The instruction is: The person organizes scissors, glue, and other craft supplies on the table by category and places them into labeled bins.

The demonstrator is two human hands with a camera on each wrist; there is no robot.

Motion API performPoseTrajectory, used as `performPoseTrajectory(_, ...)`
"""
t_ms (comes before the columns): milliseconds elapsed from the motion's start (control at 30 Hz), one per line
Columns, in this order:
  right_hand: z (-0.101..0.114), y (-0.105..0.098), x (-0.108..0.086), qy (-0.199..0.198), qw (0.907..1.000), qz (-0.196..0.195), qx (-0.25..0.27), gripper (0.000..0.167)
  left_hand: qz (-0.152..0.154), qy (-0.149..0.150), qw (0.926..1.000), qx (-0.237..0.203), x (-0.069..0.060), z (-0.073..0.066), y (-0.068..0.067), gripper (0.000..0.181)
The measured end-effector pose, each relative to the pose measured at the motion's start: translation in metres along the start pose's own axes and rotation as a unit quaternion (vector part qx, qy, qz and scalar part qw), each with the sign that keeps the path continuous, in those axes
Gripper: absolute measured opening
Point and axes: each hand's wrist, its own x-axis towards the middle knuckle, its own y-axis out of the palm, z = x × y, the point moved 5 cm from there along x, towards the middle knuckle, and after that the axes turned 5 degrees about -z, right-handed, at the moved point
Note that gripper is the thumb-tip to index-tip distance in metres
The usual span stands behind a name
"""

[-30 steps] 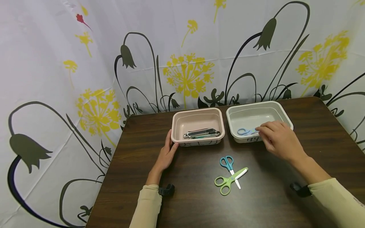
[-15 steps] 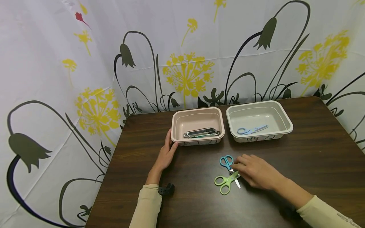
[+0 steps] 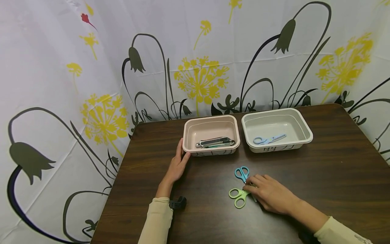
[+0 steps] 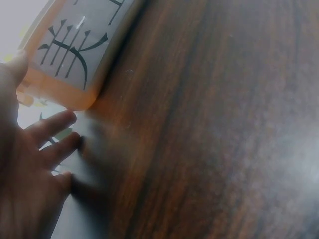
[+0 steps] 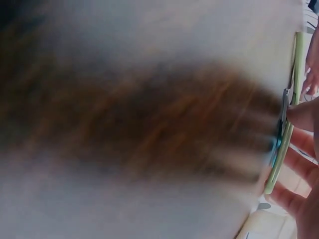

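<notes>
In the head view, my left hand [image 3: 176,167] rests against the left front corner of a pink plastic bin [image 3: 210,124], fingers fairly straight; the left wrist view shows them loosely spread near the labelled bin wall [image 4: 75,45]. My right hand [image 3: 271,193] pinches the blade end of the green-handled scissors [image 3: 240,196]; in the right wrist view, thumb and fingers lie on either side of these scissors [image 5: 283,149]. Blue-handled scissors [image 3: 242,173] lie crossed beneath, blades mostly hidden by the hand. Utility knives [image 3: 215,142] lie in the pink bin.
A pale grey bin [image 3: 277,122] stands right of the pink one, with light-blue scissors [image 3: 269,139] inside. Both are near the back edge of the dark wooden table [image 3: 207,217]. A flowered curtain [image 3: 189,34] hangs behind.
My right hand has left the light-blue scissors in the grey bin, come down toward me and moved onto the green-handled scissors. The left hand has stayed against the pink bin.
</notes>
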Motion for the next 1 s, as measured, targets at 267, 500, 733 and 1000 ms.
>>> performPoseTrajectory(267,0.001,0.001,0.001,0.005,0.9998,0.014,-0.01,0.032,0.003,-0.002,1.0,0.002,0.0,0.002,0.0,0.067)
performPoseTrajectory(500,0.0,-0.001,0.001,0.004,0.9999,0.007,-0.008,0.029,0.006,-0.002,1.0,0.002,0.0,0.001,0.0,0.068)
performPoseTrajectory(733,-0.001,-0.008,0.002,0.006,0.9999,-0.009,-0.008,0.022,0.002,0.0,1.0,0.004,0.001,-0.001,-0.001,0.068)
performPoseTrajectory(1000,-0.001,-0.017,0.001,-0.009,0.999,-0.041,-0.013,0.007,0.001,-0.002,1.0,-0.001,0.0,-0.002,-0.001,0.068)
